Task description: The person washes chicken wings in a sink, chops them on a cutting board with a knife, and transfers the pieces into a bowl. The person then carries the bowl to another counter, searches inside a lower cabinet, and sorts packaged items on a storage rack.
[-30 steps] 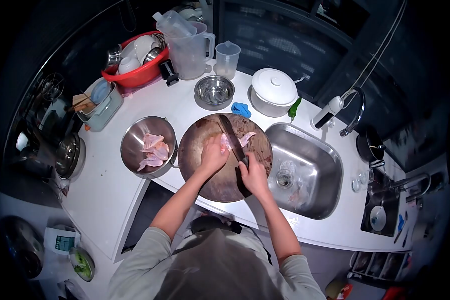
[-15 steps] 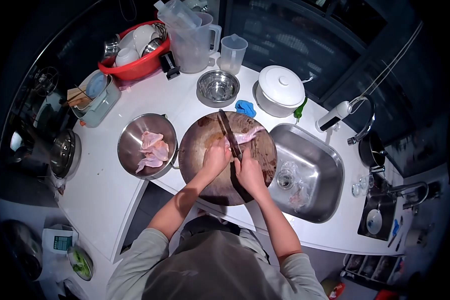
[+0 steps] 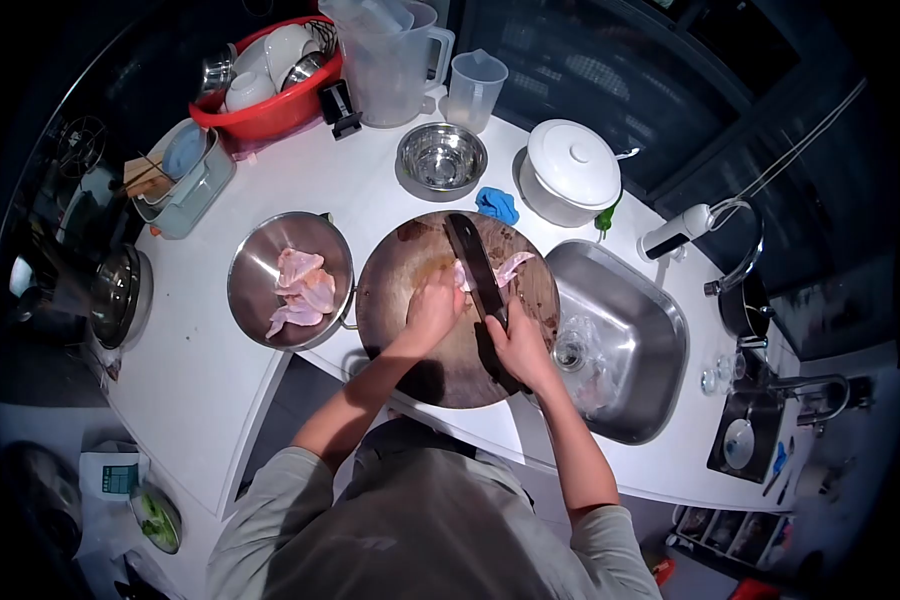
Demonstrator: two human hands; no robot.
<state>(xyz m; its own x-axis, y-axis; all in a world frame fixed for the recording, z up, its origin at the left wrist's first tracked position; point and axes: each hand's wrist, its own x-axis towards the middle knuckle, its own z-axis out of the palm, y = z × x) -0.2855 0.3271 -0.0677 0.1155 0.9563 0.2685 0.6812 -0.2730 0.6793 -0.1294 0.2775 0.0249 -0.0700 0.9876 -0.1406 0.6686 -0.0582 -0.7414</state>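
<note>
On the round wooden cutting board (image 3: 400,350) lies a piece of raw chicken wing (image 3: 511,268), partly hidden under the dark knife. My right hand (image 3: 518,335) is closed round the handle of the knife (image 3: 473,258), whose blade crosses the chicken and points away from me. My left hand (image 3: 436,306) presses on the near left end of the chicken with its fingers bent together. Left of the board, a steel bowl (image 3: 255,262) holds more raw chicken pieces (image 3: 304,290).
Right of the board is a steel sink (image 3: 630,340). Behind stand a small steel bowl (image 3: 442,158), a blue cloth (image 3: 497,204), a white lidded pot (image 3: 572,165), clear jugs (image 3: 385,75) and a red basin (image 3: 270,115) of dishes. A green pepper (image 3: 607,217) lies beside the pot.
The knife has shifted slightly right on the chicken, its broad side now showing more, and my right hand has moved right with it. The whole view has shifted a little.
</note>
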